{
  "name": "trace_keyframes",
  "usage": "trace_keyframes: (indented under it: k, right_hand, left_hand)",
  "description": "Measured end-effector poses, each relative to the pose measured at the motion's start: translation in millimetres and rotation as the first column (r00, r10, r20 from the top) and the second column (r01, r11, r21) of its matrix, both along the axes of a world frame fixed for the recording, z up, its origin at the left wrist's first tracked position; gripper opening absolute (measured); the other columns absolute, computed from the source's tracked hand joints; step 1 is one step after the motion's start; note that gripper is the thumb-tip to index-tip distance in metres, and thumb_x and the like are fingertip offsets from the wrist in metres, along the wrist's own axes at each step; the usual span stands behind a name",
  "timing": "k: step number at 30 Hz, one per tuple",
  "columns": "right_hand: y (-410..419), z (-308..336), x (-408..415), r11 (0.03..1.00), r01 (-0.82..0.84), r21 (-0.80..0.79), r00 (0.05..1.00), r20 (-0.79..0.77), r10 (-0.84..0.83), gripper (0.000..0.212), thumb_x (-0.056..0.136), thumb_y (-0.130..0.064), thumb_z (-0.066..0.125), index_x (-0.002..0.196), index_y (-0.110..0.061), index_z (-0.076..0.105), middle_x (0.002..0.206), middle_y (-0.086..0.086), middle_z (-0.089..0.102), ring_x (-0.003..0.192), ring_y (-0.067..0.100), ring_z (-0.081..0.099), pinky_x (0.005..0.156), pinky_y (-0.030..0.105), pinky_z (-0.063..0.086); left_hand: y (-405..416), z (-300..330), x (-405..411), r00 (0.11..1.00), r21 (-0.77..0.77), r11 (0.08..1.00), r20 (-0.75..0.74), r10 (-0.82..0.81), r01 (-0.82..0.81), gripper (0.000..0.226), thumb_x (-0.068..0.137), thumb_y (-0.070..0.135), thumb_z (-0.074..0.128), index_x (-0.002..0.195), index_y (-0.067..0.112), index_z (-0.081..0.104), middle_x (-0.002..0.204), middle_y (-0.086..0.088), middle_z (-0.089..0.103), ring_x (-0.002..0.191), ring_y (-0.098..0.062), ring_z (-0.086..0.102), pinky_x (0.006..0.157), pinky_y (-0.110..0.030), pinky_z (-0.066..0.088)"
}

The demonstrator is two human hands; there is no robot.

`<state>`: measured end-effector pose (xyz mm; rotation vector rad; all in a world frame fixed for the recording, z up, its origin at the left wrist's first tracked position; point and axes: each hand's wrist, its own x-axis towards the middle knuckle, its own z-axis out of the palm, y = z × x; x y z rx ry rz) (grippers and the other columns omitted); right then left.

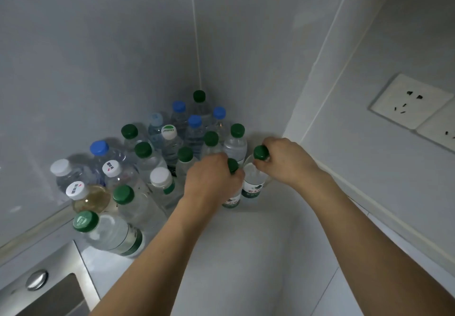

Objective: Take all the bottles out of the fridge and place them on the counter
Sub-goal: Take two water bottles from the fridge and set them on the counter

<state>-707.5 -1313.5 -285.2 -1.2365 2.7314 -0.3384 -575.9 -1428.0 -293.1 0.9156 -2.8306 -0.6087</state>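
Several plastic water bottles with green, blue and white caps stand clustered in the corner of the white counter (246, 254). My left hand (213, 179) grips the neck of a green-capped bottle (232, 201) at the cluster's near right edge. Just to its right, my right hand (286, 160) holds another green-capped bottle (253, 182) by the neck under its cap. Both bottles are upright; whether their bases touch the counter I cannot tell. A larger green-capped bottle (110, 234) stands nearest at the left. The fridge is out of view.
A steel sink (61, 288) with a round metal knob (37, 279) occupies the lower left. Grey walls meet behind the bottles. A white wall socket (410, 101) sits on the right wall. Bare counter lies between my forearms.
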Motion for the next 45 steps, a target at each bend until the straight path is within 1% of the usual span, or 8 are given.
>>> trace_keyframes:
  k: [8, 15, 20, 27, 36, 40, 43, 45]
  right_hand:
    - [-6.3, -7.8, -13.1, 0.998, -0.034, -0.053, 0.985, 0.167, 0.042, 0.021, 0.088, -0.025, 0.064, 0.095, -0.012, 0.050, 0.090, 0.006, 0.057, 0.081, 0.025, 0.057, 0.063, 0.032, 0.042]
    - [1.5, -27.1, -13.3, 0.974, 0.060, -0.219, 0.929, 0.369, 0.025, 0.035, 0.091, -0.022, 0.065, 0.119, -0.015, 0.045, 0.113, 0.006, 0.060, 0.099, 0.026, 0.059, 0.089, 0.041, 0.049]
    - [2.6, -36.4, -10.8, 0.923, 0.154, -0.354, 0.852, 0.520, 0.057, 0.034, 0.093, -0.015, 0.061, 0.124, -0.019, 0.047, 0.119, -0.006, 0.058, 0.111, 0.011, 0.055, 0.095, 0.024, 0.041]
    - [3.1, -41.9, -11.5, 0.897, 0.180, -0.403, 0.799, 0.592, 0.106, 0.035, 0.094, -0.012, 0.059, 0.124, -0.024, 0.045, 0.123, -0.009, 0.056, 0.116, 0.006, 0.051, 0.099, 0.020, 0.037]
    - [14.2, -42.8, -0.8, 0.895, 0.255, -0.365, 0.820, 0.572, 0.000, 0.046, 0.095, -0.024, 0.061, 0.137, -0.021, 0.044, 0.132, -0.009, 0.053, 0.122, 0.011, 0.052, 0.101, 0.025, 0.040]
    - [31.9, -29.1, 20.1, 0.904, 0.270, -0.331, 0.864, 0.498, -0.075, 0.054, 0.093, -0.028, 0.061, 0.142, -0.016, 0.040, 0.142, 0.000, 0.048, 0.128, 0.016, 0.047, 0.106, 0.032, 0.039]
    - [57.8, -11.7, 38.2, 0.919, 0.275, -0.281, 0.883, 0.452, -0.126, 0.057, 0.093, -0.029, 0.059, 0.144, -0.016, 0.037, 0.137, 0.002, 0.052, 0.123, 0.018, 0.051, 0.098, 0.027, 0.040]
    - [73.5, -1.5, 45.3, 0.923, 0.275, -0.268, 0.905, 0.397, -0.155, 0.056, 0.093, -0.026, 0.058, 0.144, -0.015, 0.037, 0.139, 0.002, 0.050, 0.127, 0.019, 0.048, 0.099, 0.026, 0.038]
  left_hand:
    - [-6.9, -4.1, -9.5, 1.000, -0.101, 0.995, 0.026, 0.009, -0.006, 0.026, 0.091, 0.043, 0.050, 0.090, 0.017, 0.048, 0.087, 0.001, 0.050, 0.075, -0.022, 0.049, 0.065, -0.030, 0.039]
    - [-11.1, -13.2, -17.1, 1.000, 0.002, 1.000, 0.015, -0.011, 0.011, 0.024, 0.091, 0.043, 0.051, 0.104, 0.022, 0.050, 0.085, 0.004, 0.056, 0.080, -0.024, 0.058, 0.065, -0.030, 0.040]
    - [-9.9, -14.7, -20.3, 1.000, 0.004, 1.000, 0.018, -0.003, 0.003, 0.025, 0.092, 0.043, 0.051, 0.105, 0.021, 0.049, 0.084, 0.004, 0.053, 0.075, -0.021, 0.050, 0.067, -0.031, 0.041]
    - [-9.7, -18.5, -20.3, 1.000, 0.044, 0.999, -0.011, 0.009, -0.009, 0.025, 0.091, 0.043, 0.053, 0.104, 0.022, 0.048, 0.084, 0.004, 0.056, 0.076, -0.022, 0.054, 0.068, -0.033, 0.047]
    - [-10.7, -10.0, -22.8, 0.998, 0.067, 0.998, 0.066, -0.011, 0.007, 0.028, 0.091, 0.042, 0.054, 0.102, 0.017, 0.050, 0.087, 0.001, 0.055, 0.081, -0.023, 0.055, 0.069, -0.032, 0.043]
    - [-5.4, 0.9, -12.1, 0.995, -0.069, 0.998, 0.097, 0.016, -0.009, 0.034, 0.091, 0.043, 0.054, 0.104, 0.012, 0.053, 0.089, -0.004, 0.059, 0.084, -0.028, 0.061, 0.065, -0.031, 0.043]
    - [10.3, 17.5, 2.0, 0.997, -0.181, 0.983, 0.062, 0.052, -0.040, 0.033, 0.095, 0.039, 0.049, 0.106, 0.009, 0.052, 0.088, -0.005, 0.058, 0.078, -0.027, 0.058, 0.062, -0.031, 0.041]
    - [20.9, 27.9, 7.8, 0.999, -0.213, 0.977, 0.034, 0.017, -0.010, 0.034, 0.096, 0.039, 0.047, 0.111, 0.008, 0.050, 0.099, -0.008, 0.060, 0.086, -0.028, 0.060, 0.065, -0.033, 0.042]
